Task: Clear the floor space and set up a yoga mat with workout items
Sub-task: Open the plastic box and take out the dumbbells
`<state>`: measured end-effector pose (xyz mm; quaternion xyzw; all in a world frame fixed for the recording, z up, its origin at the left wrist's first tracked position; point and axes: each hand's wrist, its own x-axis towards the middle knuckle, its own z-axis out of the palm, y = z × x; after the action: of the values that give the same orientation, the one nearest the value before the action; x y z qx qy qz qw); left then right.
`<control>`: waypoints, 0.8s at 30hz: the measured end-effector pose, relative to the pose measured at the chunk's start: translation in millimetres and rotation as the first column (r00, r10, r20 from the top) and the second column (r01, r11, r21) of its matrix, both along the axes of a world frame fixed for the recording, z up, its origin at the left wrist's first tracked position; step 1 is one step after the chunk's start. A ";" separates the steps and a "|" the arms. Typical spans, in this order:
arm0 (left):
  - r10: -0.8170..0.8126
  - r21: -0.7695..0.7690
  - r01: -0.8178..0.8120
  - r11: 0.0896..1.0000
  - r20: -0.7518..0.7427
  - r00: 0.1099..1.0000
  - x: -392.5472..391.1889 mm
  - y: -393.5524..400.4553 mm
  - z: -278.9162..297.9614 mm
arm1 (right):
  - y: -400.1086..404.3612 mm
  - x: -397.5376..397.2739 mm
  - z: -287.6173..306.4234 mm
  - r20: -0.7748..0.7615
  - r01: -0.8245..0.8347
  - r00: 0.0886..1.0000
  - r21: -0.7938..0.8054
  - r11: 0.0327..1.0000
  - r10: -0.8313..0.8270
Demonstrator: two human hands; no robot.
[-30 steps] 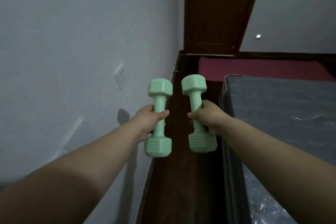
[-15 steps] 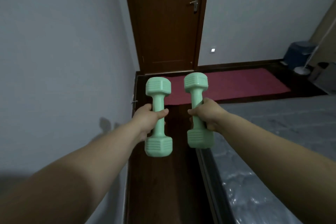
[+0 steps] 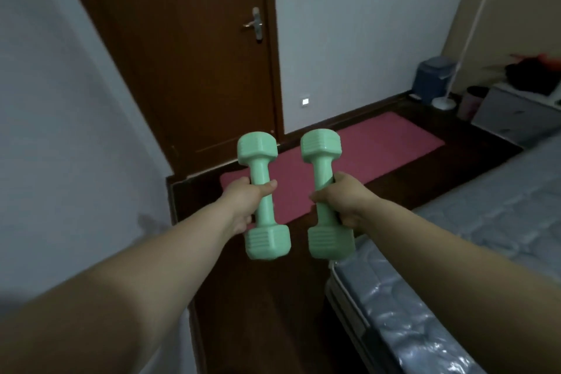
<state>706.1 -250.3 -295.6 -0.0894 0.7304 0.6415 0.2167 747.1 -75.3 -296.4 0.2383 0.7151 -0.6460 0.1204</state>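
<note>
Carrying both dumbbells upright, left grip [image 3: 243, 203] and right grip [image 3: 343, 200] clamped around their handles, I'm bringing them toward the yoga mat [image 3: 379, 146].

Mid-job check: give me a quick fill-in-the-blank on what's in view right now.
1. Each hand, left hand and right hand, grips a mint-green ____.
2. The yoga mat lying unrolled on the floor is ____ in colour.
3. The brown door behind the mat is ____.

Missing words: dumbbell; pink; closed
</note>
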 end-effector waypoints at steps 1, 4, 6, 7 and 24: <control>-0.017 0.000 0.017 1.000 0.005 1.000 -17.9 7.8 0.0 | 7.4 -13.2 -0.6 0.001 0.025 1.000 -0.006 1.000 -0.025; -0.117 0.007 0.117 0.993 -0.011 0.993 -102.2 52.4 -4.3 | 48.6 -87.7 -5.8 0.002 0.119 0.993 -0.012 0.993 -0.119; -0.151 0.006 0.151 0.988 -0.018 0.988 -150.7 78.2 -6.7 | 74.3 -139.8 -6.9 0.001 0.156 0.988 0.011 0.988 -0.156; -0.176 0.007 0.176 0.984 -0.006 0.984 -171.4 90.4 -6.6 | 86.3 -162.8 -8.0 0.000 0.178 0.984 -0.004 0.984 -0.178; -0.550 -0.052 0.553 0.831 0.061 0.833 -533.0 334.0 -14.9 | 298.2 -447.2 -9.1 0.035 0.572 0.820 0.002 0.820 -0.572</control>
<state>173.1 83.7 -310.5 0.1040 0.7416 0.5247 0.4049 299.9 222.9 -305.4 0.4522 0.6058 -0.6513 -0.0655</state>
